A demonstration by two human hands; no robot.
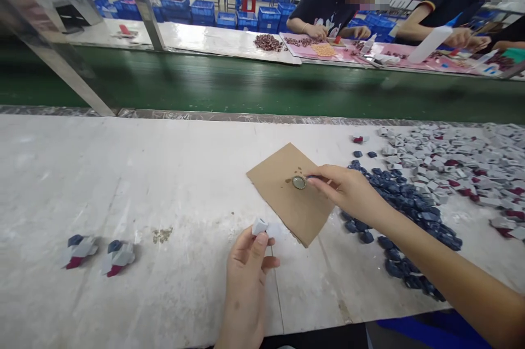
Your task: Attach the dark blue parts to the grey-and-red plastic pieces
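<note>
My left hand (247, 275) pinches a small pale grey plastic part (260, 226) between thumb and fingers, low in the middle of the view. My right hand (348, 189) reaches left over a brown cardboard square (283, 196), with its fingers closed on a small dark piece at the rim of a little round metal cap (299, 182) that lies on the card. A pile of dark blue parts (404, 201) lies under and beside my right forearm. Grey and dark red parts (447, 160) are spread further right.
Two put-together grey, blue and red pieces (79, 249) (118, 255) lie at the left of the white table (123, 174). A green conveyor belt (246, 86) runs behind it. Beyond the belt, two other people work at a bench with pink mats (328, 51). A slanted metal post (61, 59) stands at the upper left.
</note>
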